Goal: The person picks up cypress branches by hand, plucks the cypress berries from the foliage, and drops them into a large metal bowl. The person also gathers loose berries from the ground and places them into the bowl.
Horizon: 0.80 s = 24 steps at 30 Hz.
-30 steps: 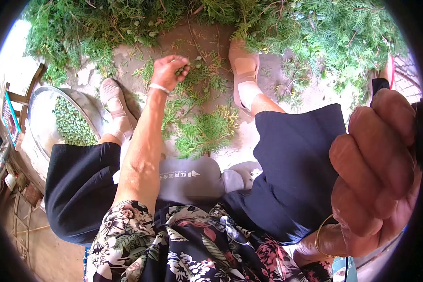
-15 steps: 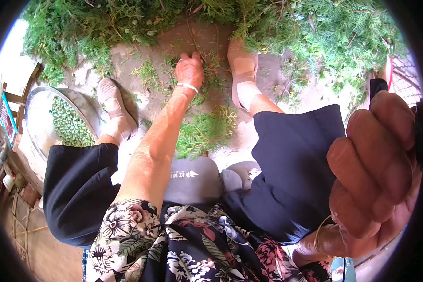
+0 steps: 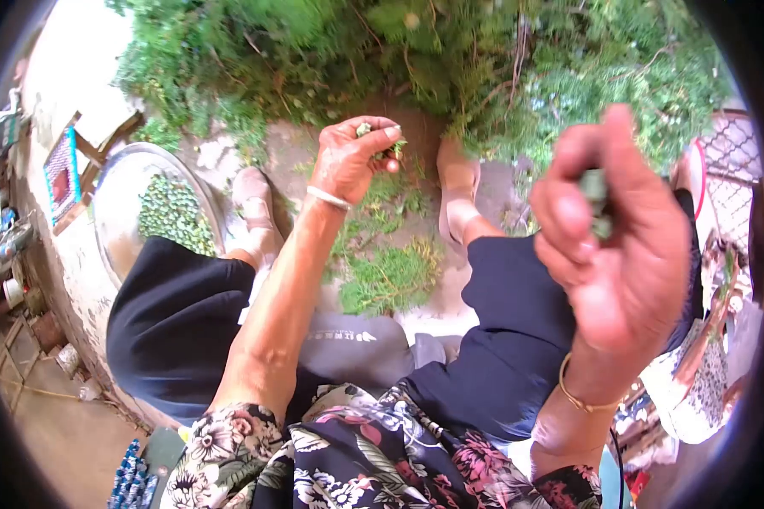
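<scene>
My left hand, with a white bracelet at its wrist, is raised over the ground between my feet. Its fingers are closed on a small green sprig. My right hand, large and slightly blurred at the right, curls its fingers around small green pieces. Below my left hand a loose tuft of green foliage lies on the ground. A wide metal basin at the left holds many small green pieces.
Piled leafy branches fill the ground ahead. My shoes stand on either side of the loose tuft. A small wooden stool with a woven seat is beyond the basin. Wire mesh is at the right.
My left hand has lifted from the ground and now shows greenery in its fingers. My right hand has moved left and turned, so the green pieces in it show. The view has shifted.
</scene>
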{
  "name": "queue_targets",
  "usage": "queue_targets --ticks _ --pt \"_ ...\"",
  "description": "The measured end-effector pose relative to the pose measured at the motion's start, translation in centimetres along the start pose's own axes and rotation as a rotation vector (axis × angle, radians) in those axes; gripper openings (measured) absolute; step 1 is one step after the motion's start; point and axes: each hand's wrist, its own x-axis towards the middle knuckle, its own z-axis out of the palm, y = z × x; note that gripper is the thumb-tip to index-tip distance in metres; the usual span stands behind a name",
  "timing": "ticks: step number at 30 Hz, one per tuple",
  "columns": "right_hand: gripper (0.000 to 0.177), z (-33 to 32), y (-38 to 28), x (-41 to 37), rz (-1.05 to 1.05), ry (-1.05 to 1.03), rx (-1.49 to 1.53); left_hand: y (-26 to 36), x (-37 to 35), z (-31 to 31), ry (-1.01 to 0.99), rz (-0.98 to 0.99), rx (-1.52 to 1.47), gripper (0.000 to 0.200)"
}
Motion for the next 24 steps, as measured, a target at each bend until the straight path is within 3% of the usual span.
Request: queue_targets --ticks 2,4,7,9,10,13,16,21,24 --pt "0.03 1.8 1.2 -0.1 -0.177 0.156 -0.283 4.3 -2.2 2.3 -0.041 0.08 0.02 0.015" --pt "0.022 2.3 2.3 0.2 -0.319 0.168 -0.49 8.2 -4.5 4.5 -0.09 0.159 0.043 0.015" --pt "0.015 3.6 3.3 0.5 -0.361 0.097 -0.446 12.3 -8.2 6.7 -0.076 0.274 0.032 0.012" --pt "0.017 4.2 4.3 0.9 -0.612 0.087 -0.677 13.6 -10.5 7.9 0.006 0.318 0.031 0.013" --pt "0.017 4.6 4.6 0.7 -0.639 0.072 -0.675 13.8 -11.4 8.1 0.002 0.347 0.036 0.013" --pt "0.012 5.0 6.2 0.9 -0.989 0.044 -1.044 12.9 -13.4 7.9 0.119 0.427 0.287 0.017" --pt "0.01 5.0 6.3 0.5 -1.09 -0.046 -1.18 12.5 -15.0 8.1 0.088 0.352 0.025 0.014" --pt "0.006 6.5 6.1 0.1 -1.04 -0.206 -0.878 14.2 -16.6 5.8 -0.002 0.241 -0.099 0.025" --pt "0.007 7.6 5.9 -0.2 -0.982 -0.292 -0.792 15.9 -17.3 5.5 -0.025 0.186 -0.064 0.02"
